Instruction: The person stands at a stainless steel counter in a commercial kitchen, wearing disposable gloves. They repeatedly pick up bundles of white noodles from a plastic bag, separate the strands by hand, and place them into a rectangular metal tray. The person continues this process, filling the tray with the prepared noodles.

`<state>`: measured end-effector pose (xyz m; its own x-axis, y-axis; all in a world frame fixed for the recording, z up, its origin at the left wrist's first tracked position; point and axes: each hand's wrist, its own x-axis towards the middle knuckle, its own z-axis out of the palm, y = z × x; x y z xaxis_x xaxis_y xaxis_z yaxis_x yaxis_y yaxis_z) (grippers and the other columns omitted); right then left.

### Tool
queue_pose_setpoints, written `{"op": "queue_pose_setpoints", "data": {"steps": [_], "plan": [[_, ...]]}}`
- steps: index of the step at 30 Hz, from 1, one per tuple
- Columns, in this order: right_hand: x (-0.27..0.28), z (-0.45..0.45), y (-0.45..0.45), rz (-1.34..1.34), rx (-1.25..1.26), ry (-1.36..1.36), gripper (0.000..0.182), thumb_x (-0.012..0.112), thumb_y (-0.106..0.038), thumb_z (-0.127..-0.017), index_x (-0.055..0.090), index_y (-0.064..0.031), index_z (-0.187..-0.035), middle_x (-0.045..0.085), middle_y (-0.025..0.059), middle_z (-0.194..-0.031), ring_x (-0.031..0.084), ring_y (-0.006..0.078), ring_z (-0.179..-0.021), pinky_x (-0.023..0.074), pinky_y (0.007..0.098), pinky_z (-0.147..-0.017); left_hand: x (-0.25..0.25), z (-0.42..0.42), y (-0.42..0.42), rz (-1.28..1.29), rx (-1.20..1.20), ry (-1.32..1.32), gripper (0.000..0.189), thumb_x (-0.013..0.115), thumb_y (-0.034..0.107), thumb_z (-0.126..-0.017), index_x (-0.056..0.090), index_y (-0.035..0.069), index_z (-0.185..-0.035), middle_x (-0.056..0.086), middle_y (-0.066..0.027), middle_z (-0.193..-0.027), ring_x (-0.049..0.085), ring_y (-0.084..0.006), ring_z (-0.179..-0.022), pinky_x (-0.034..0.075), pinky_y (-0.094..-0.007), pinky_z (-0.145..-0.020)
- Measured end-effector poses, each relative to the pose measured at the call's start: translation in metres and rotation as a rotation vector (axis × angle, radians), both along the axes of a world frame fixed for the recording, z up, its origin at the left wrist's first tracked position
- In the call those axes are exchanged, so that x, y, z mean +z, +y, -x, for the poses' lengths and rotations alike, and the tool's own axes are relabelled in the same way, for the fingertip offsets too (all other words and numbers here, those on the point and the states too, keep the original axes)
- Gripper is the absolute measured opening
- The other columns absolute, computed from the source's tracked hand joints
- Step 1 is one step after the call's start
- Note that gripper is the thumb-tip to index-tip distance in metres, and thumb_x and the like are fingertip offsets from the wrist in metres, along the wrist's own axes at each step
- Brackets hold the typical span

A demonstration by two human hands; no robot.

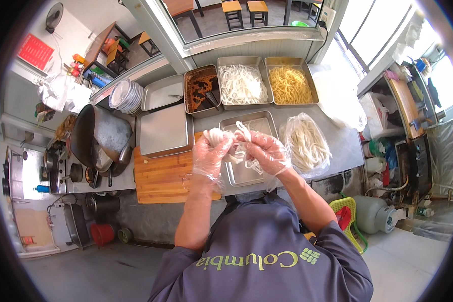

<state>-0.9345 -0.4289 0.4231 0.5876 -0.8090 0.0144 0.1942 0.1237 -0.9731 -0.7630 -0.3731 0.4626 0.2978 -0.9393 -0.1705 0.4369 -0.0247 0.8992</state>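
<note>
My left hand, in a clear plastic glove, is closed around a bundle of thick white noodles. Close beside it, my right hand, gloved too, pinches white noodle strands, and some hang between the hands. Below them lies a shallow metal tray, partly hidden by the hands. To its right, a clear plastic bag holds more thick white noodles. Behind are a metal tray of white noodles and a metal tray of yellow noodles.
A wooden cutting board lies left, with a lidded metal tray at its back. Farther left are a large wok and stacked bowls. A tray with reddish-brown residue stands behind; white plastic bags lie at right.
</note>
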Motion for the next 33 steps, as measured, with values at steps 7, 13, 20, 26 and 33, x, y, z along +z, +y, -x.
{"op": "queue_pose_setpoints", "data": {"steps": [7,13,20,26,33], "plan": [[0.008,-0.003,0.003,0.342,-0.108,0.444,0.016,0.067,-0.017,-0.090,0.066,-0.0019,-0.084,0.053,0.0135,-0.067,0.055,0.0231,-0.062,0.0422,0.0370,-0.058,-0.010,-0.002,-0.004,0.059,0.017,-0.007,0.010,0.066,-0.001,-0.087,0.059,0.002,-0.093,0.067,-0.0119,-0.090,0.065,-0.0172,-0.081,0.054,-0.0308,-0.075],[-0.038,0.037,-0.006,0.301,-0.027,0.671,0.029,0.060,-0.028,-0.093,0.066,-0.0016,-0.083,0.058,0.0172,-0.070,0.055,0.0332,-0.066,0.0431,0.0424,-0.062,0.005,-0.022,-0.004,0.115,0.147,0.103,0.008,0.065,-0.003,-0.087,0.059,-0.001,-0.092,0.064,-0.0129,-0.085,0.063,-0.0200,-0.076,0.056,-0.0343,-0.074],[-0.143,0.076,-0.011,-0.229,-0.151,0.643,0.033,0.062,-0.031,-0.088,0.065,-0.0009,-0.074,0.063,0.0094,-0.065,0.060,0.0176,-0.057,0.0473,0.0344,-0.057,0.028,-0.039,-0.012,0.165,0.176,0.093,0.014,0.066,-0.002,-0.087,0.054,0.004,-0.082,0.061,-0.0092,-0.081,0.061,-0.0179,-0.075,0.052,-0.0312,-0.069],[-0.137,0.075,-0.020,-0.197,-0.155,0.519,0.029,0.067,-0.025,-0.089,0.061,-0.0037,-0.070,0.062,0.0028,-0.066,0.055,0.0089,-0.056,0.0452,0.0259,-0.052,0.030,-0.044,-0.009,0.157,0.018,-0.015,0.009,0.067,-0.002,-0.086,0.059,0.002,-0.090,0.064,-0.0098,-0.084,0.064,-0.0184,-0.077,0.055,-0.0327,-0.074],[0.007,0.024,-0.009,-0.129,-0.218,0.054,0.017,0.061,-0.015,-0.096,0.070,-0.0017,-0.102,0.064,0.0002,-0.078,0.055,0.0054,-0.067,0.0455,0.0213,-0.061,0.028,-0.024,-0.007,-0.004,-0.181,-0.001,0.011,0.067,0.001,-0.087,0.059,-0.002,-0.093,0.065,-0.0124,-0.087,0.064,-0.0184,-0.076,0.056,-0.0324,-0.075]]}}
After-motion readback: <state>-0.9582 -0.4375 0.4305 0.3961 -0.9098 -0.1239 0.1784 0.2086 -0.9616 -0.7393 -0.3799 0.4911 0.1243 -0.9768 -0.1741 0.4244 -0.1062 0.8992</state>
